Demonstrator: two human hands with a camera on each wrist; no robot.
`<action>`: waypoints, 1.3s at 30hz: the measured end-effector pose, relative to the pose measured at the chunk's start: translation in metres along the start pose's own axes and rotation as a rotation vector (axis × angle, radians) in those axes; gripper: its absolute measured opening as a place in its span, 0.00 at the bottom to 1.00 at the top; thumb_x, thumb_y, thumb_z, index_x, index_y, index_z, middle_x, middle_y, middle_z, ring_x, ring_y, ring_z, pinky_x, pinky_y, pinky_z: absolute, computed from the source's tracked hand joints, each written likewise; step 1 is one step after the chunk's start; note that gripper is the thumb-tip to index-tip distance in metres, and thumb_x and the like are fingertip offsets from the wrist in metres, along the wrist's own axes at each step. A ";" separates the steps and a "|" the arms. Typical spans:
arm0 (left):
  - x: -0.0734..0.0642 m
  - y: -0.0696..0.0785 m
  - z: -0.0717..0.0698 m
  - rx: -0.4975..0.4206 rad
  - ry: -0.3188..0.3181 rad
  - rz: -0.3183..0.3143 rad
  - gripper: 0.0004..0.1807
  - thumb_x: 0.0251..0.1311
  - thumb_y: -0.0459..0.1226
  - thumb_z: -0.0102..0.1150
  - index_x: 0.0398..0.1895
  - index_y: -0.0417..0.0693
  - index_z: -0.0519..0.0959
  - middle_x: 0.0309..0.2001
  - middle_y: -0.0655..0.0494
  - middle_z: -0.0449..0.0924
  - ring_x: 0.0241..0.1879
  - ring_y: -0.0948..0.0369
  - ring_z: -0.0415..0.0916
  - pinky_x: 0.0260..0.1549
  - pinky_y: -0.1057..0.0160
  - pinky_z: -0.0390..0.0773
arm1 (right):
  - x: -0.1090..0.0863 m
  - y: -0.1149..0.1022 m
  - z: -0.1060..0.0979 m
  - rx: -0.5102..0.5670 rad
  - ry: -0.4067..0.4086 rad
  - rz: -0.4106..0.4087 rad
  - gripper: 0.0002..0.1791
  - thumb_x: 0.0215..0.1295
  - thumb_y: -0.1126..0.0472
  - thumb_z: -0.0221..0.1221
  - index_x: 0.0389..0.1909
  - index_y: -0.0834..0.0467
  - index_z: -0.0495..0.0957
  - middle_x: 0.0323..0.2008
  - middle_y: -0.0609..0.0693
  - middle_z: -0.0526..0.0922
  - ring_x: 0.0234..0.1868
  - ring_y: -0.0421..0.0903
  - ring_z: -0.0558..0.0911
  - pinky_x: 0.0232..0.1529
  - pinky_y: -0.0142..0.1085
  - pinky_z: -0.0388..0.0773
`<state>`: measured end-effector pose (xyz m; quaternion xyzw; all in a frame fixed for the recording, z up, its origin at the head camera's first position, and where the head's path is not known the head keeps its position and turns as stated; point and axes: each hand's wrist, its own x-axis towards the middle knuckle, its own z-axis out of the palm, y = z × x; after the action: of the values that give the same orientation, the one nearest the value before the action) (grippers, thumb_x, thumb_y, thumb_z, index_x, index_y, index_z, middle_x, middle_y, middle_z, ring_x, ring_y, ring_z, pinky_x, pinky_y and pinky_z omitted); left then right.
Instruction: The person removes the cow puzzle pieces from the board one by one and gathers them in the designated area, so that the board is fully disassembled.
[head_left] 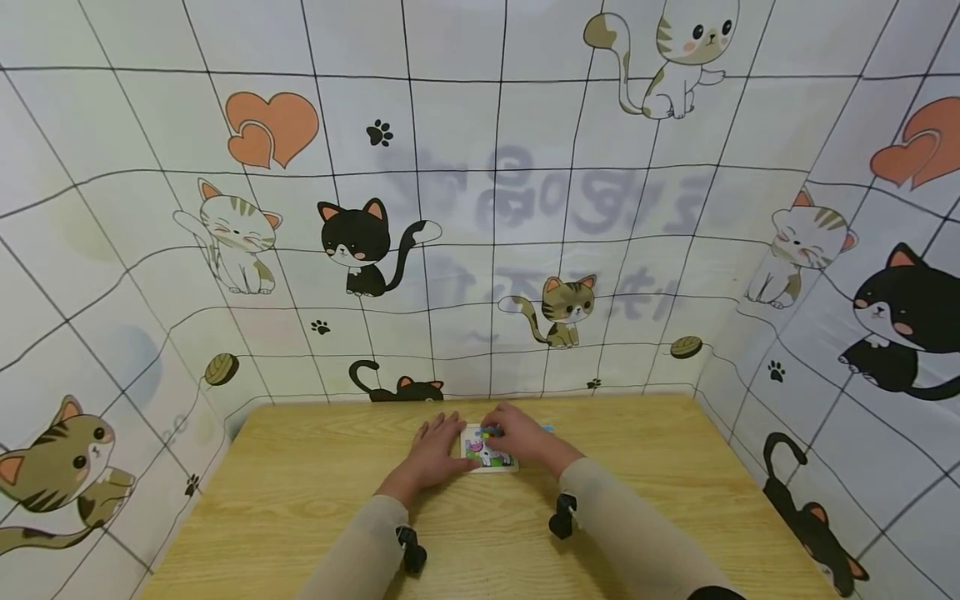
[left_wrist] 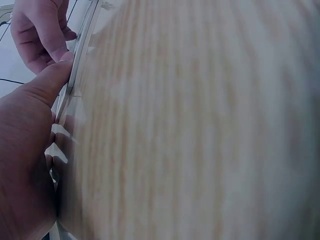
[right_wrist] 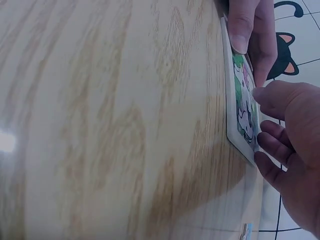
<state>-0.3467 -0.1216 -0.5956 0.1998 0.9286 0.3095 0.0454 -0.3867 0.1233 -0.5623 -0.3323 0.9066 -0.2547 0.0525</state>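
A small white-framed picture puzzle (head_left: 489, 468), showing a cow on green, lies flat on the wooden table. My left hand (head_left: 433, 454) is at its left side, fingers stretched on the tabletop and thumb resting on the frame's near left edge. Over the puzzle's upper right is my right hand (head_left: 521, 433), fingers bent down with a small blue and yellow puzzle piece (head_left: 486, 432) at their tips; the palm side is mostly hidden from above. In the right wrist view the right thumb (right_wrist: 270, 97) reaches the picture's far edge, and the left thumb presses the frame's far end.
Another light blue piece (head_left: 549, 428) lies on the table just beyond my right hand. The wooden table (head_left: 315, 500) meets a white cat-print cloth wall (head_left: 465, 250) at the back and both sides. Small black devices (head_left: 562, 517) are strapped at both wrists.
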 end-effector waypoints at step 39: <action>0.003 -0.002 0.001 -0.011 0.013 0.018 0.47 0.70 0.58 0.72 0.83 0.43 0.68 0.88 0.39 0.54 0.88 0.38 0.44 0.83 0.30 0.39 | 0.013 0.002 -0.008 0.063 -0.143 0.015 0.15 0.77 0.65 0.70 0.61 0.55 0.86 0.54 0.58 0.77 0.52 0.55 0.80 0.58 0.53 0.81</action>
<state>-0.3497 -0.1219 -0.5972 0.2059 0.9253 0.3162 0.0377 -0.4003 0.1200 -0.5555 -0.3409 0.8946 -0.2581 0.1296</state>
